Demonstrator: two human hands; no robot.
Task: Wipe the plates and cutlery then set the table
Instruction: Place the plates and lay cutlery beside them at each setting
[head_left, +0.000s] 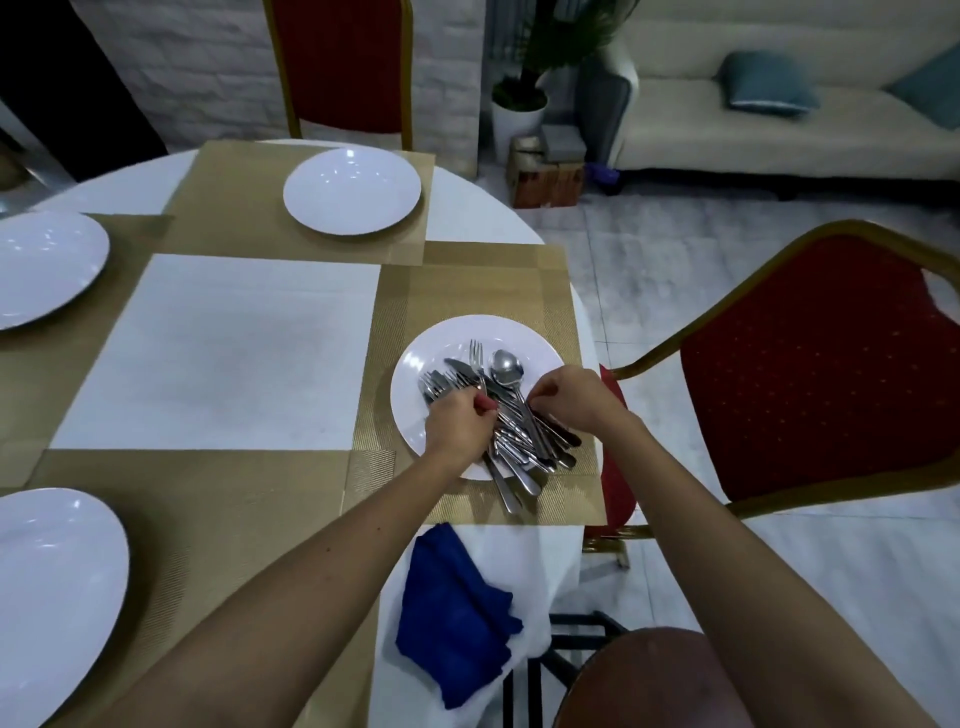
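- Right of frame centre, the cutlery pile (506, 415) lies on a white plate (415, 374), handles jutting past its lower rim.
- The left hand (457, 426) pinches into the forks; the right hand (566, 400) closes on 1 handle.
- Risk: pulling 1 piece could drag the tangle off the plate's lower edge.
- Below it, the blue cloth (452, 613) droops over the table edge and may slide off.

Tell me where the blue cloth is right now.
In the head view, the blue cloth hangs over the near table edge, just below the cutlery-laden plate and between the person's forearms.
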